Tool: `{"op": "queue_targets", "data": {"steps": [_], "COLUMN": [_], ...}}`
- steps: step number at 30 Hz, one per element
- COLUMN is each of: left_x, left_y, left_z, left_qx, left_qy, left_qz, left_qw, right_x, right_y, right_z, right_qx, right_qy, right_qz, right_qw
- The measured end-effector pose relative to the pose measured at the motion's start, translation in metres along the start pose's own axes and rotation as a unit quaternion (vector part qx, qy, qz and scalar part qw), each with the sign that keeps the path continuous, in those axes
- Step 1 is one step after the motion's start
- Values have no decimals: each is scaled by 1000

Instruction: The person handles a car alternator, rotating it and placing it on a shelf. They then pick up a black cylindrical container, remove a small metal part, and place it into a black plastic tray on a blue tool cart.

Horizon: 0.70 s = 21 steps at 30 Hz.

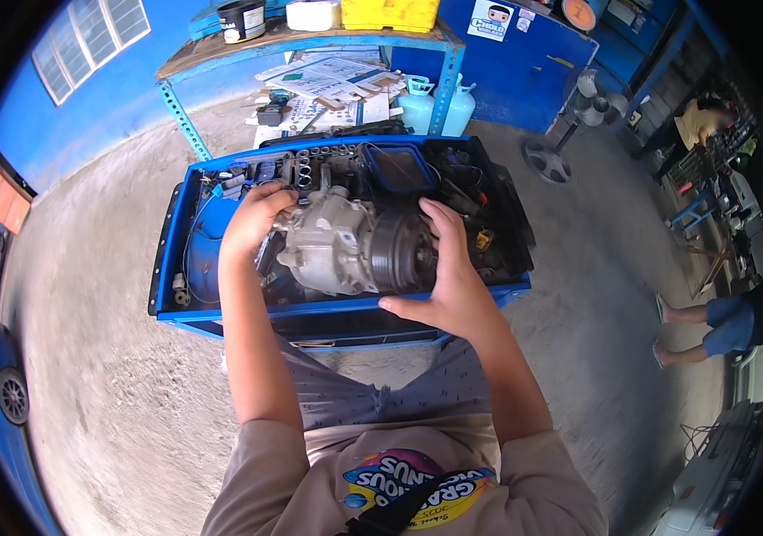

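A car air-conditioning compressor, a grey metal body with a black grooved pulley on its right end, lies sideways between my hands over the blue tool tray. My left hand grips its left end, fingers curled over the far side and partly hidden. Around the pulley end curves my right hand, thumb at the near edge and fingers at the far edge. Whether the compressor's underside touches the tray is hidden. Sockets and a dark blue-rimmed box sit in the tray behind it.
Beyond the tray stands a blue-framed bench with a black tub and a yellow container. Light-blue gas cylinders stand under it. A metal stand is at right. Another person is at the far right.
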State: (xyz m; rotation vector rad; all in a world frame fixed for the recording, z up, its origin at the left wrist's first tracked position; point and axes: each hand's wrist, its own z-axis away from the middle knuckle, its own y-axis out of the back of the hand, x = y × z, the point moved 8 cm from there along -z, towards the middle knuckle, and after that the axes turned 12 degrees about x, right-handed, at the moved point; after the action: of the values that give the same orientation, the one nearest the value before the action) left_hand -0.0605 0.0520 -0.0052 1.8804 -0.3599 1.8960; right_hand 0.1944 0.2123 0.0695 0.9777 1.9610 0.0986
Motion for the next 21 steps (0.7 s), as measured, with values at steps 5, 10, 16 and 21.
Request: {"op": "queue_targets", "data": {"steps": [5,10,16,21], "left_x": [-21,-24,-16,-12], "left_y": [12,13,11,9], "left_z": [-9,-8,0,1], "left_qx": [37,35,57,41], "left_qy": [72,67,47,38], "left_qz": [43,44,50,52], "left_qw": [996,996,996,997], "right_x": [-5,21,-6,-18], "right_y": [-19,-14,-4,-11], "right_z": [-30,-27,-23,-18], "right_qx": [-116,-111,8,-144], "right_qy": [13,-239,-65,115], "right_qz": [-22,29,38,132], "right_qw": [993,964,997,974]}}
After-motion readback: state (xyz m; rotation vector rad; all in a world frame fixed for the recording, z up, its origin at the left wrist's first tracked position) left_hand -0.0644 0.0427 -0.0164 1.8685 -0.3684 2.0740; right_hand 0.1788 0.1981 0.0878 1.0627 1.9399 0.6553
